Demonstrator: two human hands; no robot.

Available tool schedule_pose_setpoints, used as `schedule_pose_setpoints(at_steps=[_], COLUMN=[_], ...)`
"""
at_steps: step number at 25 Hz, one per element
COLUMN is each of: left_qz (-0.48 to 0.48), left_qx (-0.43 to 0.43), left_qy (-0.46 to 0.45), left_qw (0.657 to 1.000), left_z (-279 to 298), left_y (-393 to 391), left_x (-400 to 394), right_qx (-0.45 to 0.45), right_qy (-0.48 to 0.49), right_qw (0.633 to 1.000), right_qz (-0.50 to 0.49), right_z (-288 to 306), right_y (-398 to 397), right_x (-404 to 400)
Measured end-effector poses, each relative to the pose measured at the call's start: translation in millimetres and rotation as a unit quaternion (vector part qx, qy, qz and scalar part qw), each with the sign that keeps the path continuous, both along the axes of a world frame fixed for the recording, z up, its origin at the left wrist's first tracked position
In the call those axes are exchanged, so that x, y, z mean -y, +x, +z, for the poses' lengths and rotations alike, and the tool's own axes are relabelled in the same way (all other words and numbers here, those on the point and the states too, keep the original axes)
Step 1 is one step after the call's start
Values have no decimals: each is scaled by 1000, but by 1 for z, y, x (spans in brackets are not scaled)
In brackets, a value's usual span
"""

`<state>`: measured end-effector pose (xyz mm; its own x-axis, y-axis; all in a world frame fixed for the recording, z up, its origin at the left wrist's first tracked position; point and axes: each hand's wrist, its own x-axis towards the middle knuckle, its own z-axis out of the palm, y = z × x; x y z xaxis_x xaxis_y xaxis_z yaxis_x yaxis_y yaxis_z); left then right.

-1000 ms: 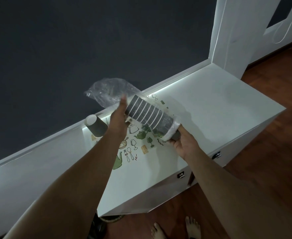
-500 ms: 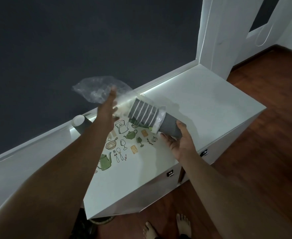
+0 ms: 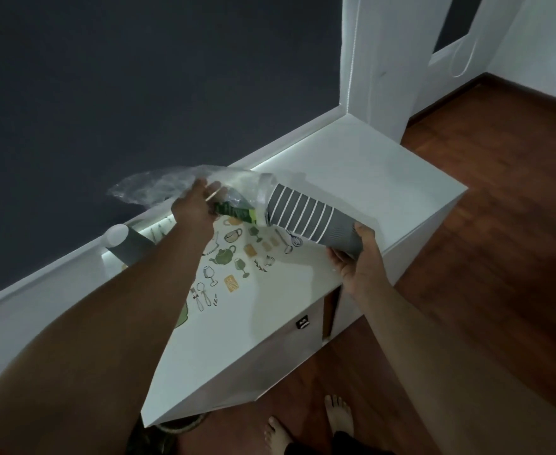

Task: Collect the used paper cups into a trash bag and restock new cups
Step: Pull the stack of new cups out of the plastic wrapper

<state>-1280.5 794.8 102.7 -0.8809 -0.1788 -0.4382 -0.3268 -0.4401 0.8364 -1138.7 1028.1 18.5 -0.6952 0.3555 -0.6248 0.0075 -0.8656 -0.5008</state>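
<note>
Over the white cabinet top (image 3: 352, 165), I'd grip the grey cup stack (image 3: 316, 221) firmly with my right hand (image 3: 358, 264) while my left hand (image 3: 194, 205), pinching the plastic sleeve (image 3: 178, 185), draws it straight off.

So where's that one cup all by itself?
In the head view, the lone grey cup lies on its side at the left, against the dark wall, partly hidden behind the left forearm, on the white cabinet.

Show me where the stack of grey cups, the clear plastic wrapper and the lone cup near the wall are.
stack of grey cups (image 3: 312, 218), head view, on the striped side of the stack.
clear plastic wrapper (image 3: 158, 187), head view, on its crumpled loose end.
lone cup (image 3: 132, 247), head view, on its grey side.
</note>
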Motion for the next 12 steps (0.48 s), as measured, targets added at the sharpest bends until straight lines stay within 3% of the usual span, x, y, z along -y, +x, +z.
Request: schedule_pose_setpoints(at_steps=[4, 8, 10, 12], left_qz=[-204, -122, -79, -99], left_qx=[86, 114, 111, 94], left_qy=[-90, -139, -95, -52], left_qw=[971, 976, 986, 989], left_z=[-11, -32, -34, -31], left_y=[14, 12, 3, -1], left_x=[-33, -54, -49, -46], right_qx=[-2, 3, 3, 5], right_qy=[-4, 10, -3, -5], right_qw=[1000, 1000, 999, 1000], right_qz=[-21, -22, -33, -24], right_z=[3, -2, -6, -9], right_y=[3, 3, 6, 9], right_x=[-12, -16, -24, -29])
